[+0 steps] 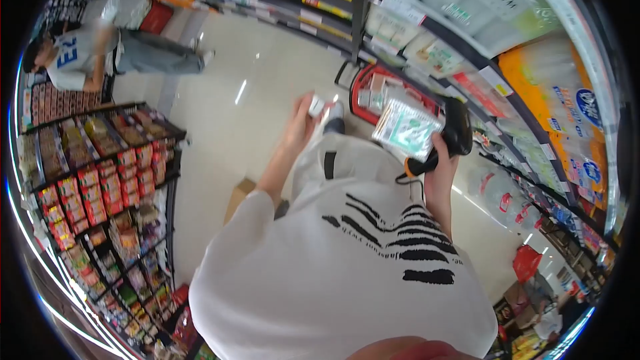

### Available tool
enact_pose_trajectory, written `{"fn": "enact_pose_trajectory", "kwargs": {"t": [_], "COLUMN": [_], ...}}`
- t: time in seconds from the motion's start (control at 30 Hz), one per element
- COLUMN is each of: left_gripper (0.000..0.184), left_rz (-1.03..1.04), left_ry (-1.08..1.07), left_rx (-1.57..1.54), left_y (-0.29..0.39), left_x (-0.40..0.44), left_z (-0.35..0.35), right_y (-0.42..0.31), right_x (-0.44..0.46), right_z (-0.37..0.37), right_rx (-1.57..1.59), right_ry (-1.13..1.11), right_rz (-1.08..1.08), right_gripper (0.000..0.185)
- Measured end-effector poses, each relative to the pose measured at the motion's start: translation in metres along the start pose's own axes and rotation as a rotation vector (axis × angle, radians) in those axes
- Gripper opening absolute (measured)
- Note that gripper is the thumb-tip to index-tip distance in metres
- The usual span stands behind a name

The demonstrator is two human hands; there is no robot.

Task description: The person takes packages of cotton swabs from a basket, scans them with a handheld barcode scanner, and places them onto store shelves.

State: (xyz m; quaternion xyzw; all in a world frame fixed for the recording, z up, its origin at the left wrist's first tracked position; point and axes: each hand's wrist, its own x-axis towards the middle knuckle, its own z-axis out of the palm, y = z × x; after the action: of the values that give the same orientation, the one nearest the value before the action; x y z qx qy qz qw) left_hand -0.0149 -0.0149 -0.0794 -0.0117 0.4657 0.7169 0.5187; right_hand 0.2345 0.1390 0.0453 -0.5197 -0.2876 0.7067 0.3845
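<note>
White item is pinched in the left hand; the right hand curls around a black object. Right, a green-labelled packet partly hides a red basket.

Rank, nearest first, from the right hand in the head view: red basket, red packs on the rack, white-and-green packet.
1. White-and-green packet: at the right hand's thumb.
2. Red basket: beyond the packet.
3. Red packs: far left, across the aisle.

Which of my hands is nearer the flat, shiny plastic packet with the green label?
Right. Your right hand is at the lower-right edge of the packet, thumb against it; your left hand is farther off to the left, holding a small white object.
</note>
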Motion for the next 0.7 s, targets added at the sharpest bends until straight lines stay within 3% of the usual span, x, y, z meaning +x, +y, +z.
{"fn": "enact_pose_trajectory", "kwargs": {"t": [0.03,0.23,0.47,0.53,0.6,0.67,0.7], "left_gripper": [0.04,0.039,0.057,0.055,0.05,0.042,0.042], "left_rz": [-0.048,0.019,0.003,-0.154,-0.282,-0.238,-0.223], "left_ry": [-0.015,0.06,-0.01,-0.124,-0.032,-0.343,-0.336], "left_rx": [-0.096,-0.063,-0.074,0.455,1.122,1.101,1.105], "left_y": [-0.016,0.005,0.003,-0.022,-0.045,-0.095,-0.085], "left_x": [0.012,-0.001,0.0,0.016,0.002,0.016,0.018], "left_z": [-0.023,0.005,-0.006,-0.054,-0.071,-0.139,-0.132], "right_y": [0.0,-0.006,-0.007,-0.008,-0.006,-0.005,-0.005], "right_x": [-0.001,0.002,0.0,-0.002,0.001,0.003,0.005], "right_z": [-0.001,-0.002,-0.008,-0.004,-0.012,-0.011,-0.014], "right_rx": [0.004,0.042,0.065,0.084,0.066,0.068,0.066], "right_ry": [0.017,0.013,-0.013,-0.024,-0.029,-0.014,-0.014], "right_rz": [-0.002,0.0,-0.008,-0.041,0.03,0.008,0.001], "right_gripper": [0.042,0.047,0.042,0.043,0.042,0.043,0.042]}}
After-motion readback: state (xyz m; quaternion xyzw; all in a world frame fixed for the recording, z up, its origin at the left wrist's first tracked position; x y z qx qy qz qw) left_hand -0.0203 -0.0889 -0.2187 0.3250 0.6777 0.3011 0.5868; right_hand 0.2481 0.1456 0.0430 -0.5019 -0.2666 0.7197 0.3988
